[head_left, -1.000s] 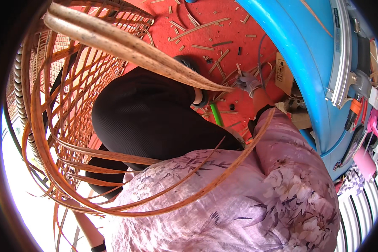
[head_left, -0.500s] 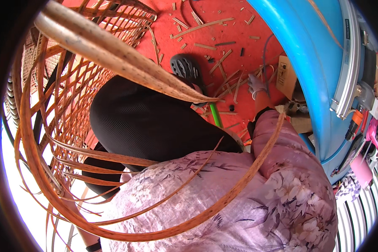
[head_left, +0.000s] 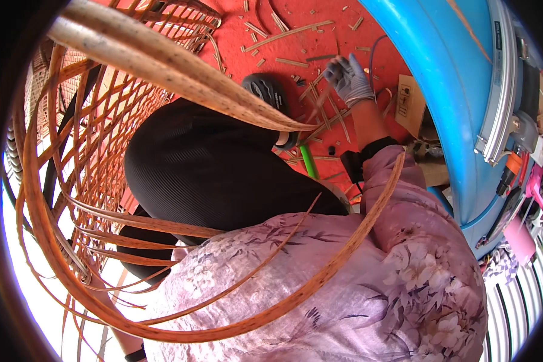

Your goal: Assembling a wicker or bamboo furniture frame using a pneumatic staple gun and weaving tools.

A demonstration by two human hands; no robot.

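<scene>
My right hand (head_left: 349, 79), in a grey glove, is raised over the littered red floor. Its fingers are partly curled around a thin brown strip (head_left: 321, 104), smeared by motion. At the lower left, my left forearm (head_left: 124, 339) reaches up toward the open-weave basket (head_left: 111, 130). Its hand is hidden behind the basket's loose strips, so its fingers do not show. Long brown strips (head_left: 205, 335) curve from the basket across my lap. One thick strip (head_left: 181, 75) crosses close in front of the view.
Cut strip pieces (head_left: 292, 62) litter the red floor (head_left: 223, 18). A blue curved tub-like wall (head_left: 431, 48) stands at the right, beside a cardboard box (head_left: 410, 105). Tools, including one with an orange part (head_left: 513, 164), hang beyond it. A green rod (head_left: 308, 161) lies near my shoe (head_left: 265, 90).
My right hand has risen from the floor and moved forward and left, with a thin strip now in its fingers. The basket and the strips over my lap have barely shifted.
</scene>
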